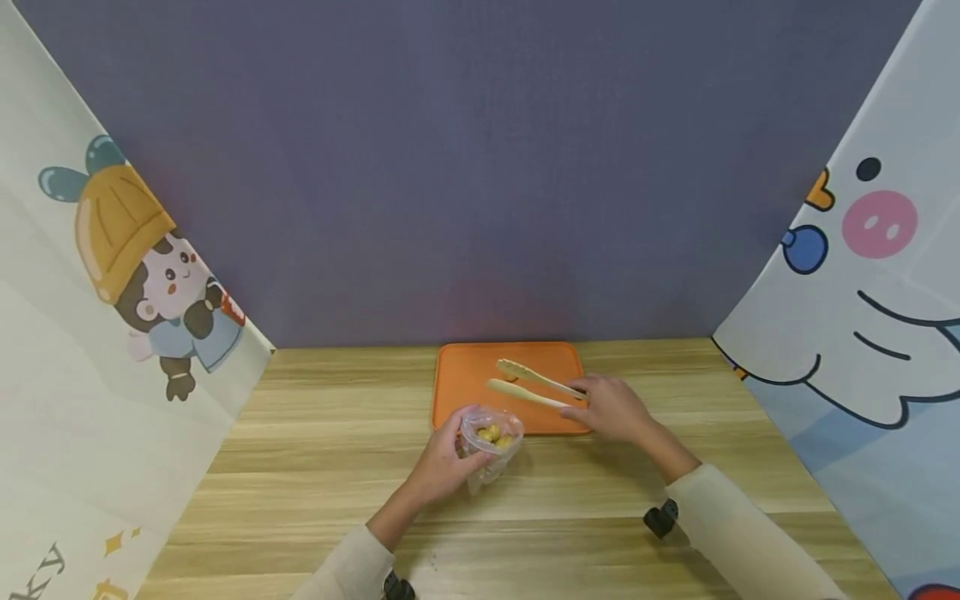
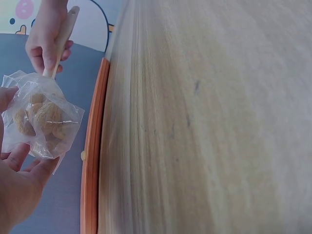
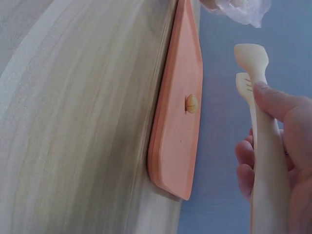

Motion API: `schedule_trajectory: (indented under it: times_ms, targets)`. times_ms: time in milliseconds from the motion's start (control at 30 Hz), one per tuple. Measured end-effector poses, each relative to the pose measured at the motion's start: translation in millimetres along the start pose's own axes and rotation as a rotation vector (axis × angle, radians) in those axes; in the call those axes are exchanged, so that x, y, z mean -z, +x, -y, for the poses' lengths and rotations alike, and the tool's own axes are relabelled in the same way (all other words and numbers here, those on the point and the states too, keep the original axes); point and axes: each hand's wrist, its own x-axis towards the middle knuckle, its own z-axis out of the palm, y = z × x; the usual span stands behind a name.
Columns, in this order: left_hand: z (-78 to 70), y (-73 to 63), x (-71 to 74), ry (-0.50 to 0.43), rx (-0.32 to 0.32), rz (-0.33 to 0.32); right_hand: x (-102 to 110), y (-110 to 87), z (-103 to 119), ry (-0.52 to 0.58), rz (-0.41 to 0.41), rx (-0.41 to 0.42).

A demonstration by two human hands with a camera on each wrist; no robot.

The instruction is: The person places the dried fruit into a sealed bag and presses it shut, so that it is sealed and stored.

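Note:
A clear plastic bag (image 1: 486,477) is held up by its side in my left hand (image 1: 438,467), its mouth open toward the head camera. Inside the bag are several tan, wrinkled nuts (image 2: 48,117) that look like walnuts. My right hand (image 1: 613,408) grips cream-coloured tongs (image 3: 267,161); their tips stand apart, with nothing between them, and point left above the orange tray (image 1: 461,371). One nut (image 3: 191,104) lies on the tray, mostly hidden behind the tongs in the head view. The bag is just in front of the tray's near edge.
The tray lies flat at the back of a wood-grain table (image 1: 315,467), close to a grey-blue back panel (image 1: 480,208). Printed cartoon panels (image 1: 862,333) stand along the left and right sides.

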Motion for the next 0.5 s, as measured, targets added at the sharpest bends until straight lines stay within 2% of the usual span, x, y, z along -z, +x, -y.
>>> schedule_trajectory:
  times_ms: [500]
  targets:
    - [1.2, 1.9, -1.0, 0.009, 0.005, 0.002, -18.8, 13.7, -15.4, -0.044, 0.021, -0.072]
